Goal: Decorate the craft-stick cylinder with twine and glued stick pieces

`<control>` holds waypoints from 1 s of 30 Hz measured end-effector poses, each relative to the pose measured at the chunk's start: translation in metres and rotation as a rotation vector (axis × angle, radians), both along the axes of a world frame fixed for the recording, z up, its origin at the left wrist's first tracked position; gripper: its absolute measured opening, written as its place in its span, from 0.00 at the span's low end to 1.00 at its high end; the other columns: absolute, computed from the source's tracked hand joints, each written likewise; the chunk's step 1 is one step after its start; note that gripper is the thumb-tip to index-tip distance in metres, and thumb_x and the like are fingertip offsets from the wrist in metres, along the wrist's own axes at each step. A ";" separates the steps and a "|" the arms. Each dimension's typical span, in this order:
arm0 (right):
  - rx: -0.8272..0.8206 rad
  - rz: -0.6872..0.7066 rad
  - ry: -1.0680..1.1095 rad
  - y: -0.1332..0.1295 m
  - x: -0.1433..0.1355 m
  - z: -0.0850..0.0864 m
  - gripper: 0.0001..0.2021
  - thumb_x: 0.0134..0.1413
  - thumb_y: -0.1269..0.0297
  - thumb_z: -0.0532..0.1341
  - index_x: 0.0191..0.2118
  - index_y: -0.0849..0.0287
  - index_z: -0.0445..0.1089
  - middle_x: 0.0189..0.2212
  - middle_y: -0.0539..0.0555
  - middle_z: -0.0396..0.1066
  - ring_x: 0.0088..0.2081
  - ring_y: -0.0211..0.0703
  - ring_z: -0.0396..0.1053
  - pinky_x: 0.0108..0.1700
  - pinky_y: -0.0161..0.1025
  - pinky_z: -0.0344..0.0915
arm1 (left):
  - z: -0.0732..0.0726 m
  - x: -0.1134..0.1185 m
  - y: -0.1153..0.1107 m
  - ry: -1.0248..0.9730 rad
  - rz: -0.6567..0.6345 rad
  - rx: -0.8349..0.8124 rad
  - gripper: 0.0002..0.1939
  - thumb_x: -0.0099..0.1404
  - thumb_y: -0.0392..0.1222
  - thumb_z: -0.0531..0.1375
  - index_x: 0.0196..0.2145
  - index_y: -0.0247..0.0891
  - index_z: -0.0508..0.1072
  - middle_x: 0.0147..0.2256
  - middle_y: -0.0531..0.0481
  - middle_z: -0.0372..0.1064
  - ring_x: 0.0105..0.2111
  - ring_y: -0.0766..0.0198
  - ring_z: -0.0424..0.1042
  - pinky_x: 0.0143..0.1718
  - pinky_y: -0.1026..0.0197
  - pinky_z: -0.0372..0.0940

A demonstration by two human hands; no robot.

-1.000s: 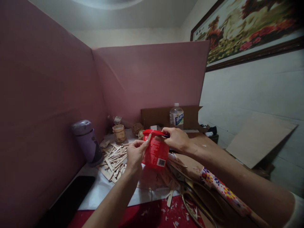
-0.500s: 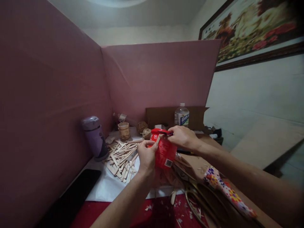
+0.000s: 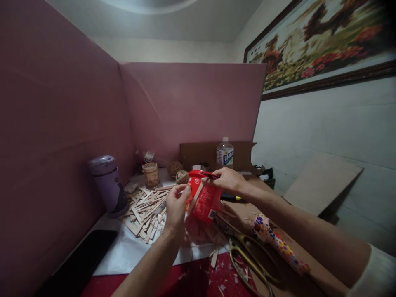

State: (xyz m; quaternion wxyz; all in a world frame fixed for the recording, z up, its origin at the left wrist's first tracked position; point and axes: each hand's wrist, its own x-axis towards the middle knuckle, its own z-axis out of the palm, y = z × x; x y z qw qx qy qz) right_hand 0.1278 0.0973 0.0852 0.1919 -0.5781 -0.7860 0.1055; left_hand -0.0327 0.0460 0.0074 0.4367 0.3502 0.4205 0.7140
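A red printed plastic tub (image 3: 206, 200) stands in front of me, tilted a little. A flat wooden craft stick (image 3: 196, 198) slants across its front, its upper end close to the rim. At the tub's left side is my left hand (image 3: 178, 200), thumb and fingers pinched together; what they hold, if anything, I cannot make out. My right hand (image 3: 228, 179) is closed around a thin black tool (image 3: 210, 175) lying along the tub's rim and pointing left. Its exact kind is not clear. Large brass-coloured scissors (image 3: 244, 249) lie below my right forearm.
A pile of craft sticks (image 3: 144, 212) lies left on white paper (image 3: 116, 251). Around it stand a purple bottle (image 3: 108, 187), a small wooden cup (image 3: 151, 175), and twine balls (image 3: 182, 177). Behind is a clear bottle (image 3: 225, 154); flowered fabric (image 3: 278, 243) lies right.
The view has shifted to the right. My left fingers have moved from the craft stick to the tub's left side. The stick now slants lower across the tub's front.
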 end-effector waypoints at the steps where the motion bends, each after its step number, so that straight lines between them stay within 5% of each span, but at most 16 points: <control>1: -0.013 0.009 0.017 0.002 0.002 -0.002 0.25 0.47 0.35 0.57 0.33 0.50 0.80 0.25 0.51 0.74 0.28 0.44 0.69 0.26 0.36 0.54 | 0.000 -0.004 -0.002 -0.013 -0.024 -0.008 0.20 0.49 0.50 0.70 0.36 0.38 0.72 0.31 0.53 0.72 0.29 0.67 0.70 0.30 0.66 0.63; 6: -0.045 0.054 0.095 0.013 0.010 -0.012 0.25 0.48 0.37 0.57 0.33 0.52 0.80 0.24 0.50 0.72 0.27 0.41 0.66 0.26 0.34 0.55 | -0.004 -0.020 -0.011 -0.059 -0.314 -0.076 0.25 0.54 0.48 0.67 0.49 0.39 0.70 0.46 0.42 0.72 0.37 0.59 0.73 0.32 0.60 0.67; 11: -0.050 0.086 0.130 0.021 0.016 -0.015 0.25 0.45 0.37 0.59 0.32 0.55 0.79 0.22 0.50 0.69 0.26 0.40 0.64 0.25 0.34 0.53 | -0.009 -0.022 -0.011 -0.078 -0.447 -0.037 0.41 0.44 0.37 0.72 0.57 0.41 0.66 0.59 0.39 0.64 0.52 0.49 0.70 0.49 0.54 0.65; 19: -0.035 0.108 0.157 0.028 0.021 -0.019 0.26 0.45 0.37 0.59 0.29 0.57 0.78 0.21 0.50 0.67 0.25 0.40 0.63 0.25 0.34 0.54 | -0.020 -0.017 -0.003 -0.015 -0.391 -0.026 0.47 0.43 0.37 0.74 0.60 0.39 0.62 0.61 0.34 0.60 0.58 0.41 0.62 0.58 0.45 0.56; 30: -0.026 0.166 0.171 0.029 0.020 -0.021 0.23 0.43 0.41 0.62 0.29 0.58 0.77 0.22 0.49 0.69 0.26 0.39 0.63 0.25 0.33 0.54 | -0.017 -0.001 -0.011 -0.147 -0.347 -0.024 0.48 0.45 0.38 0.72 0.62 0.43 0.57 0.57 0.37 0.64 0.50 0.47 0.71 0.50 0.49 0.65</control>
